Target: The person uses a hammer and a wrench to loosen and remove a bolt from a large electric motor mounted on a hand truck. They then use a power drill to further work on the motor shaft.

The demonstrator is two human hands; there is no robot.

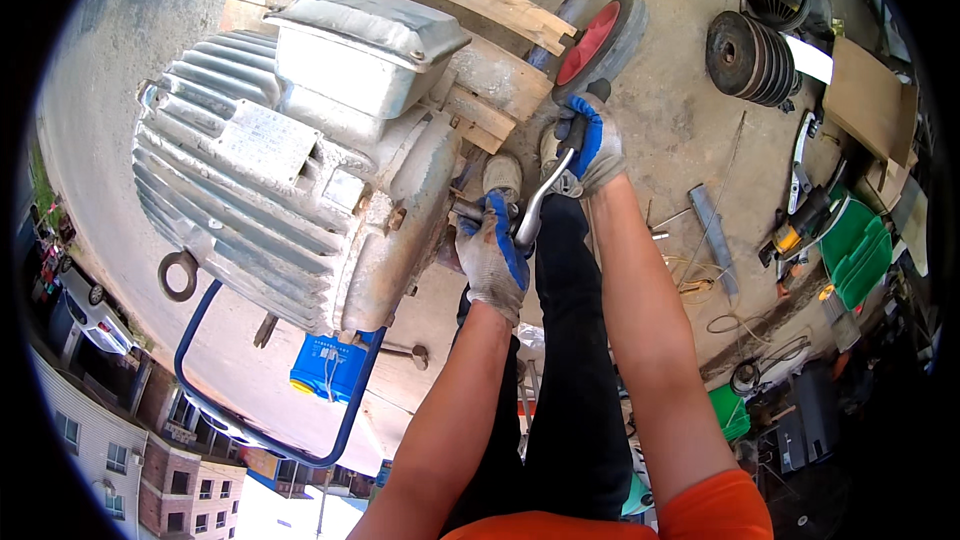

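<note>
A large silver-painted electric motor [240,170] with cooling fins and a box on top lies on wooden planks at the left. My right hand [592,145], in a grey and blue work glove, is closed around the black grip of a bent, silver crank-shaped wrench [543,198]. My left hand [493,260], gloved alike, is closed around the wrench's lower end beside the motor's near right end. Its fingers hide the wrench's tip, so I cannot tell whether it touches the motor. My shoes show just beyond the hands.
A red-hubbed wheel [600,40] stands beyond my right hand. Below the motor are a blue tube frame [355,390], a blue container [328,365] and a hammer [408,352]. At right lie a grooved pulley [745,58], a cardboard box [868,100], a yellow-black power tool [798,225] and green bins [858,255].
</note>
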